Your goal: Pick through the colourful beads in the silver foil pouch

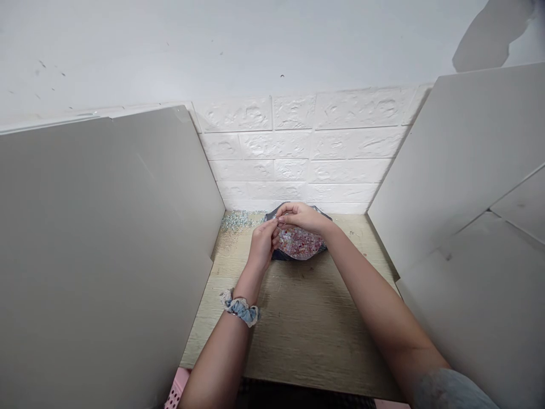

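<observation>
My left hand (263,243) and my right hand (301,218) meet over the left side of an open dark pouch (284,255). Pink, red and clear beads (302,244) fill the pouch. Thumb and fingers of both hands are pinched together, the fingertips touching or almost touching. Something tiny and pale may sit between them, too small to make out. A blue and white scrunchie (240,308) circles my left wrist. Part of the pouch's rim and some beads are hidden behind my hands.
Loose pale blue-green beads (239,220) lie scattered at the back left of the wooden tabletop (315,324). White panels (128,238) stand on both sides, and a white brick-pattern wall (293,145) closes the back. Something pink (177,387) shows below the front edge.
</observation>
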